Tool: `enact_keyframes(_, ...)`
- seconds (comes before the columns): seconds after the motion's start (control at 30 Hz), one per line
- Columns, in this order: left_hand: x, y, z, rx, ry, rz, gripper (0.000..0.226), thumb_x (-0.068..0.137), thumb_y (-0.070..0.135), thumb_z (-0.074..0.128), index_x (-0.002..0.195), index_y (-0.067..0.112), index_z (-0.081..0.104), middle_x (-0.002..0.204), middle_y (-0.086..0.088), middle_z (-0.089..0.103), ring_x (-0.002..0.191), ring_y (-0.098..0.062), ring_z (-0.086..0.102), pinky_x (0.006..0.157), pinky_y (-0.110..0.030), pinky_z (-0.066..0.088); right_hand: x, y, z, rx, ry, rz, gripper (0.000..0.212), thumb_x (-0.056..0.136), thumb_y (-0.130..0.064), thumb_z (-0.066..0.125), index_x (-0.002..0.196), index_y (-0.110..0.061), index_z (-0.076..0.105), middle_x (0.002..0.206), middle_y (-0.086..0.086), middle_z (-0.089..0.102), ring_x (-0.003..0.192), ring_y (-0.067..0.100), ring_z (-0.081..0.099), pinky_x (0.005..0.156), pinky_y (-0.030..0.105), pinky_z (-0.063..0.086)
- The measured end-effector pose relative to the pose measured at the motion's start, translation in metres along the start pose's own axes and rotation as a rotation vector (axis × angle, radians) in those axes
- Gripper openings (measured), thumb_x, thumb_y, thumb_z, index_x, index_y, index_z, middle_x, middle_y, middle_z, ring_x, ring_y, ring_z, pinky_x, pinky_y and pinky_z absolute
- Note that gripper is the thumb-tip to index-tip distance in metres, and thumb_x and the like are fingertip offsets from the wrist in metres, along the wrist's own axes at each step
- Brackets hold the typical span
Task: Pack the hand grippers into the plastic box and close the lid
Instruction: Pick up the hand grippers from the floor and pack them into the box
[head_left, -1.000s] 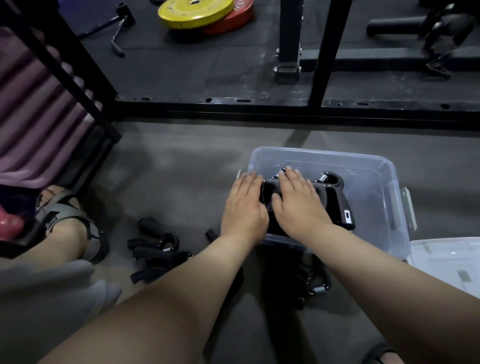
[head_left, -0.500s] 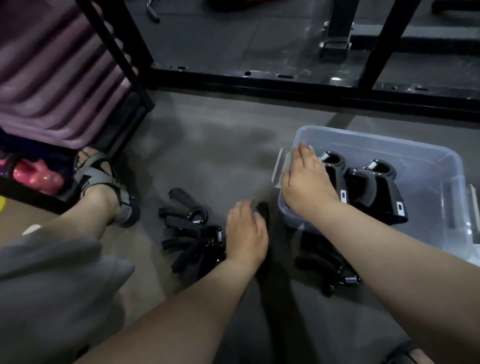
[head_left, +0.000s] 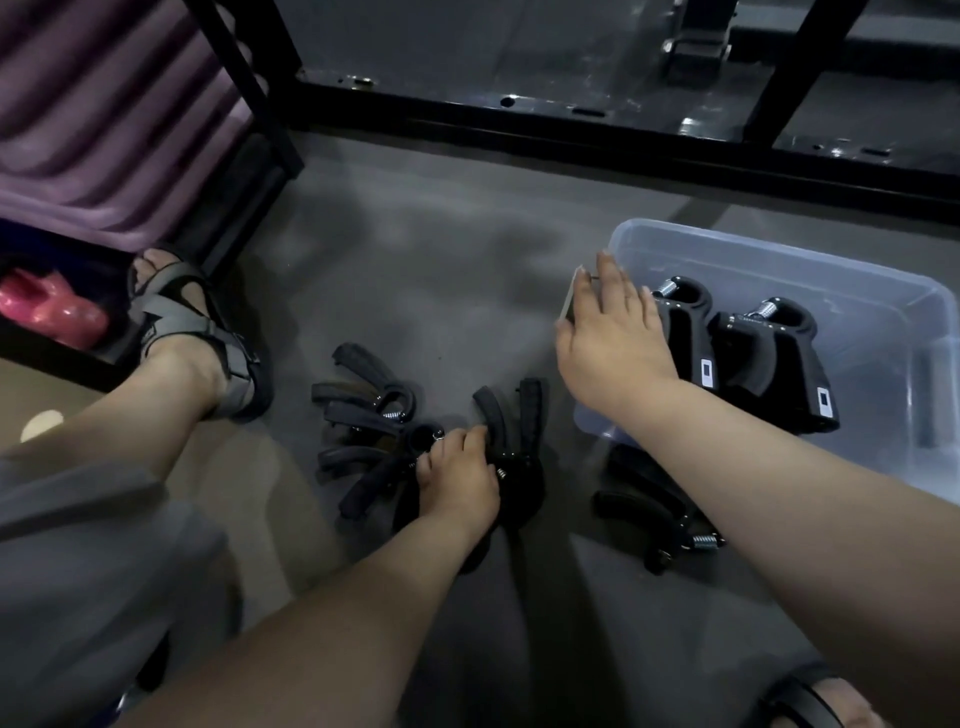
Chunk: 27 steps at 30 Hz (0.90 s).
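Floor (head_left: 441, 270) of grey concrete runs under everything here, with a black steel frame (head_left: 623, 130) along its far edge and a rack of purple mats (head_left: 104, 114) at my far left. My left foot in a grey sandal (head_left: 192, 332) rests just beside that rack.

The clear plastic box (head_left: 883, 467) sits open on the floor to my right. Two black hand grippers (head_left: 769, 364) lie side by side inside it, springs pointing away from me, each with a small white label near the handle end.

My right hand (head_left: 613, 338) hangs over the box's near-left corner, fingers spread flat and holding nothing; its grip is loose and wide. The palm covers part of the left gripper in the box, though I cannot tell if it touches.

On the floor between my knees lies a loose heap of grippers (head_left: 363, 415), handles fanned outward. My left hand (head_left: 457, 478) is down on the right side of that heap, its grip curled around one gripper (head_left: 514, 431) whose two handles stick up and away from my knuckles.

Another gripper (head_left: 654, 514) lies on the floor just beside the box's near wall, under my right forearm, its silver spring showing.
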<state>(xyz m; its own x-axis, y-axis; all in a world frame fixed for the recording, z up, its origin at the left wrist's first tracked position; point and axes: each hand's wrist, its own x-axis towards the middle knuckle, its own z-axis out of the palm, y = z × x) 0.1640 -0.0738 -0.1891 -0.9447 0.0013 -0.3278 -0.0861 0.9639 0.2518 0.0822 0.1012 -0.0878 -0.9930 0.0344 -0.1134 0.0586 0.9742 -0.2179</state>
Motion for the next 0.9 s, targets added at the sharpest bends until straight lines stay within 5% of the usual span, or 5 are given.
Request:
enact_keyframes(0.27, 0.008, 0.001, -0.013, 0.010, 0.085, 0.016, 0.026, 0.094, 0.033, 0.048, 0.119, 0.028, 0.056, 0.116, 0.001, 0.057, 0.114, -0.023, 0.049, 0.096, -0.036, 0.030, 0.001, -0.001, 0.004, 0.017, 0.017, 0.006, 0.062, 0.101, -0.033, 0.029, 0.156, -0.009, 0.013, 0.164, 0.011, -0.006, 0.151, 0.028, -0.001, 0.123, 0.045, 0.000)
enact_keyframes(0.53, 0.001, 0.015, -0.006, 0.118, -0.121, 0.048, 0.046, 0.096, 0.038, 0.046, 0.137, 0.020, 0.038, 0.131, -0.008, 0.043, 0.122, -0.032, 0.041, 0.099, -0.043, 0.035, -0.001, 0.000, 0.002, 0.009, 0.007, -0.007, 0.062, 0.101, -0.033, 0.027, 0.157, -0.010, 0.010, 0.164, 0.010, -0.007, 0.151, 0.028, 0.001, 0.123, 0.046, 0.000)
enact_keyframes(0.7, 0.001, 0.012, -0.011, -0.151, -0.116, -0.082, 0.044, 0.089, 0.010, 0.052, 0.132, 0.017, 0.045, 0.128, -0.011, 0.040, 0.119, -0.032, 0.046, 0.102, -0.035, 0.039, -0.001, 0.001, 0.003, 0.022, 0.000, 0.000, 0.062, 0.101, -0.032, 0.026, 0.157, -0.010, 0.010, 0.164, 0.010, -0.008, 0.151, 0.029, 0.000, 0.123, 0.045, 0.000)
enact_keyframes(0.9, 0.014, 0.002, -0.049, -0.529, 0.016, -0.204, 0.050, 0.077, 0.021, 0.081, 0.121, 0.009, 0.062, 0.115, -0.006, 0.066, 0.103, -0.020, 0.064, 0.089, -0.022, 0.046, -0.001, 0.001, 0.001, 0.016, -0.013, -0.010, 0.061, 0.102, -0.032, 0.024, 0.157, -0.009, 0.009, 0.164, 0.011, -0.009, 0.151, 0.029, -0.001, 0.123, 0.044, 0.000)
